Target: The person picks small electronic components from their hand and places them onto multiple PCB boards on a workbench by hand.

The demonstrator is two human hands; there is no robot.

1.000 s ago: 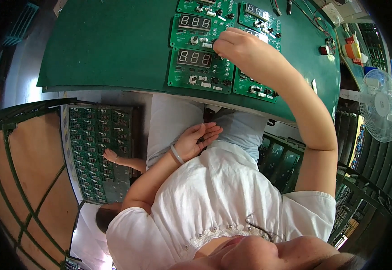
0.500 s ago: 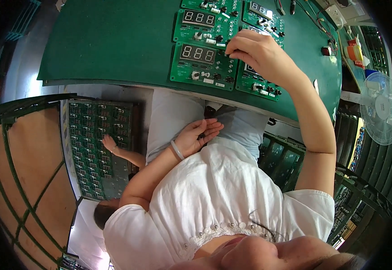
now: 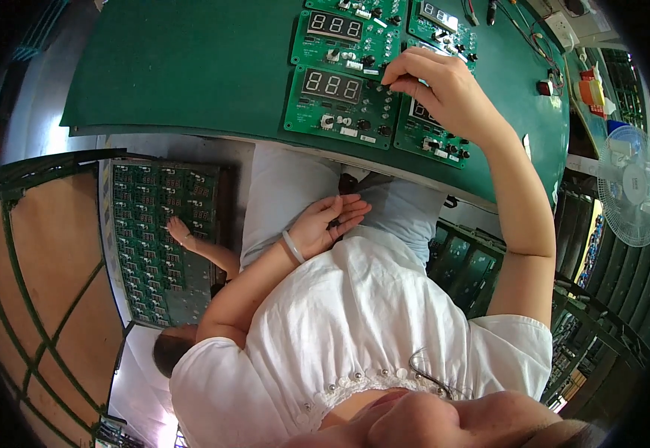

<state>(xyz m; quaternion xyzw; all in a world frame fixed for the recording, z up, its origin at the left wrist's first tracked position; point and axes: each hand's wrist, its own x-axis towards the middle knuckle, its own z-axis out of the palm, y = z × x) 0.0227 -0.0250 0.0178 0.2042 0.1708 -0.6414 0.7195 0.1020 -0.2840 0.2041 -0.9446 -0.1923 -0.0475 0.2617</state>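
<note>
My right hand [image 3: 444, 86] reaches over the bench with thumb and forefinger pinched together. The fingertips are at the upper right corner of the nearest green circuit board [image 3: 311, 113], which bears a white three-digit display [image 3: 331, 86] and several black knobs or caps. Whatever is in the pinch is too small to make out. My left hand [image 3: 323, 228] rests palm up above my lap, its fingers loosely cupped around small black parts [image 3: 333, 223]. Another board [image 3: 408, 134] lies partly hidden under my right hand.
More boards [image 3: 306, 46] lie in two columns on the green bench mat [image 3: 183, 67]. Cables [image 3: 523, 33] run along the far right, near a white fan [image 3: 635, 183]. At lower left, a co-worker's hand [image 3: 181, 230] is over a panel of many boards [image 3: 142, 257].
My right fingertips have shifted slightly right along the nearest board's upper corner, still pinched. The view has tilted a little. My left hand stays in place. The co-worker's hand has moved slightly.
</note>
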